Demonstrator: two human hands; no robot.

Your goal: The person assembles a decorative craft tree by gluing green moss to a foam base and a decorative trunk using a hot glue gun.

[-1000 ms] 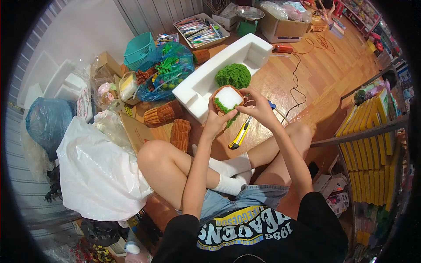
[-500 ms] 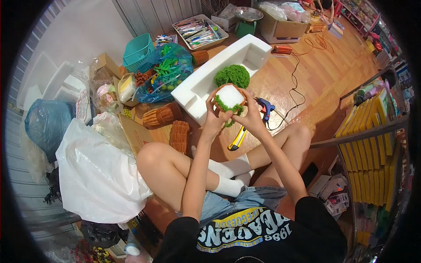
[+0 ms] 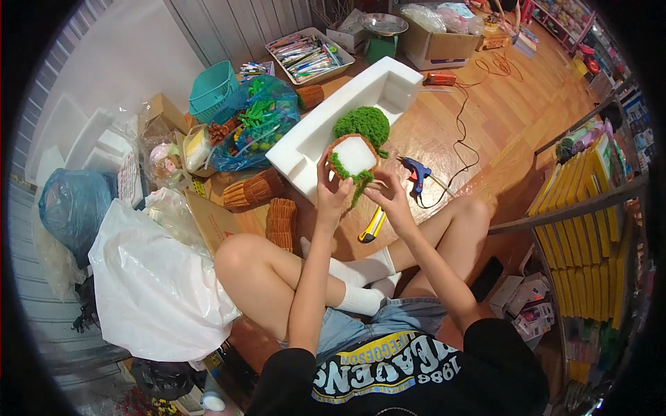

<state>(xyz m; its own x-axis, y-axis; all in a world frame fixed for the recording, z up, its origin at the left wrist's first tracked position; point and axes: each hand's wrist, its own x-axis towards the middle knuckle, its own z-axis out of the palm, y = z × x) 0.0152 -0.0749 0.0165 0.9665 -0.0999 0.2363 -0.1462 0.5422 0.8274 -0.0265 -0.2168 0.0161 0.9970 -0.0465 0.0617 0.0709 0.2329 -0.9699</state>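
My left hand (image 3: 333, 188) grips the side of a small brown fuzzy pot (image 3: 355, 155) with a white foam top. Green fuzzy trim (image 3: 361, 179) runs along the pot's near edge, and a loose end hangs down. The fingers of my right hand (image 3: 390, 200) are pinched on that trim at the pot's right side. Just beyond the pot, a green fuzzy ball (image 3: 362, 123) rests against a white foam block (image 3: 295, 147). A blue glue gun (image 3: 417, 172) lies right of my right hand. Below the hands is a yellow utility knife (image 3: 373, 225).
Brown fuzzy bundles (image 3: 253, 190) lie left of my hands. Behind them are a blue plastic bag (image 3: 274, 132) of green pieces, a teal basket (image 3: 211, 90) and a tray of pens (image 3: 311, 55). The glue gun's cord (image 3: 463, 132) crosses the floor. Yellow books (image 3: 572, 236) fill the right-hand rack.
The pot has shifted slightly left and tilted. My right hand has moved off its rim and down to the green trim, whose loose end now hangs out more plainly.
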